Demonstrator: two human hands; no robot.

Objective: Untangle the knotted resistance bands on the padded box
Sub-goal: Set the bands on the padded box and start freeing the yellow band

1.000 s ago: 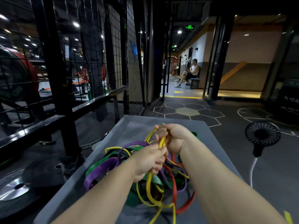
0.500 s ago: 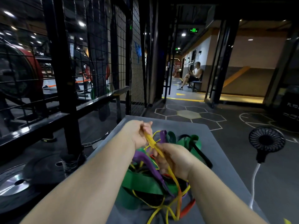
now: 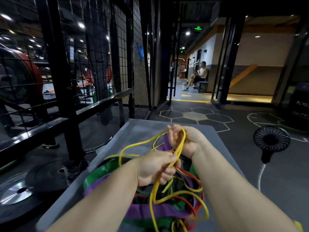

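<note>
A tangle of resistance bands (image 3: 168, 206), yellow, purple, green and red, lies on the grey padded box (image 3: 133, 129) in front of me. My left hand (image 3: 155, 168) grips a thin yellow band (image 3: 179, 148) just above the pile. That yellow band runs up to my right hand (image 3: 185, 139), which holds it farther away, fingers curled round it, with a purple band (image 3: 166, 144) against the fingers. Yellow loops fan out to the left of both hands. My forearms hide part of the pile.
A black wire cage and steel rack (image 3: 63, 97) stand close on the left, with weight plates (image 3: 18, 195) on the floor below. A small black fan (image 3: 270, 141) with a white cable stands right of the box. A person sits on a bench (image 3: 199, 76) far down the corridor.
The hands have swapped places: my left hand dropped back toward me onto the pile, my right hand went forward and up, stretching the yellow band between them. Yellow loops spread to the left.
</note>
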